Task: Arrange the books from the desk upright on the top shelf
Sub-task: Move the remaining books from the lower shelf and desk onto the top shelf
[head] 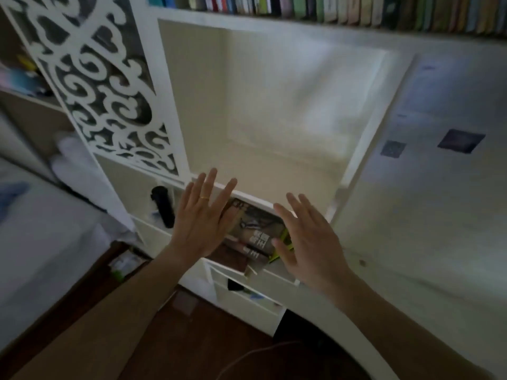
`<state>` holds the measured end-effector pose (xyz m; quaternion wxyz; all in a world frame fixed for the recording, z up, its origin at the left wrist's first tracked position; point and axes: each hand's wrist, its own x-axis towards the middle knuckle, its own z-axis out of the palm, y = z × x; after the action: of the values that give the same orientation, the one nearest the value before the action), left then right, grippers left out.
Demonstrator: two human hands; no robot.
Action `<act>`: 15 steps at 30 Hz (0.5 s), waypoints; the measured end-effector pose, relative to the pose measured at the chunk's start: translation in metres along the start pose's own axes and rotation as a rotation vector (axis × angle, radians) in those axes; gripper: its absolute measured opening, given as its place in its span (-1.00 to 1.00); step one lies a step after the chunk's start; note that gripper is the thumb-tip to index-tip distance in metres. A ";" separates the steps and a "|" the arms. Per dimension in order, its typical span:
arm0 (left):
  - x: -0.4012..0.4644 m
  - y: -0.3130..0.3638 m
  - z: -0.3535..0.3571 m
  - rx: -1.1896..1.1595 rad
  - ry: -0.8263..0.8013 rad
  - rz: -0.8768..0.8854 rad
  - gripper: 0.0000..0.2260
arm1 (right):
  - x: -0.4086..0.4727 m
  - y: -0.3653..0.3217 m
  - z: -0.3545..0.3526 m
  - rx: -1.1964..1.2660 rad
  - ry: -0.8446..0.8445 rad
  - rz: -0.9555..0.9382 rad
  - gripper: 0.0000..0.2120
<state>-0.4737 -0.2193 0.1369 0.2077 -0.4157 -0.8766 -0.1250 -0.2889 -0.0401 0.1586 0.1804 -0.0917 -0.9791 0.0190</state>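
Hovering either side of book stack [255,234] — left hand [201,218], right hand [307,237] — grip open flat, empty.

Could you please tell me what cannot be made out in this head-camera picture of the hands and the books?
- Stack of books: sides covered by the left hand and right hand; count unclear.
- Whether the fingers touch the books: cannot tell.
- Row of upright books: cut off by the top edge.
- Book titles: blurred.
- Dark object in a compartment: too blurred to identify.
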 end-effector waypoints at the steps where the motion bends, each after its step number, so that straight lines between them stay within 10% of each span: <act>1: -0.010 -0.004 0.012 -0.005 -0.046 -0.027 -0.49 | -0.004 -0.004 0.018 0.029 -0.032 0.006 -0.42; 15: -0.112 -0.021 0.182 -0.521 -0.458 -0.853 -0.53 | 0.004 -0.006 0.253 0.073 -0.441 0.190 -0.17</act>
<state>-0.4736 -0.2370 -0.0775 -0.1671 -0.0777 -0.9302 -0.3175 -0.3842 -0.0466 -0.0755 -0.0373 -0.1704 -0.9805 0.0908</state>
